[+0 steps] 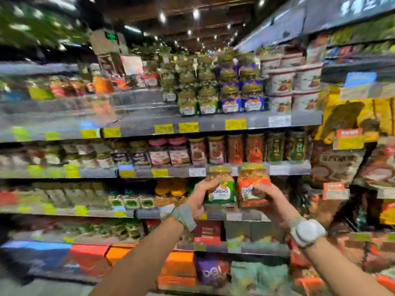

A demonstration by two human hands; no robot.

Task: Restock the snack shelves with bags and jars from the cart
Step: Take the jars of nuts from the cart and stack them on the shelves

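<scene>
My left hand (199,194) grips a cashew jar with a green label and gold lid (222,186). Beside it, my right hand (268,198) grips a cashew jar with an orange-red label and gold lid (252,180). Both jars are upright and side by side, held in front of the third shelf (233,215) at about its height. A white watch sits on my right wrist, and a grey band on my left. The cart is out of view.
Snack shelves fill the view. Jars line the second shelf (284,168) just above my hands. Bagged nuts and tubs stand on the top shelf (213,122). Boxes and bags fill the lower shelves (252,248). A side rack of bags (342,163) stands at right.
</scene>
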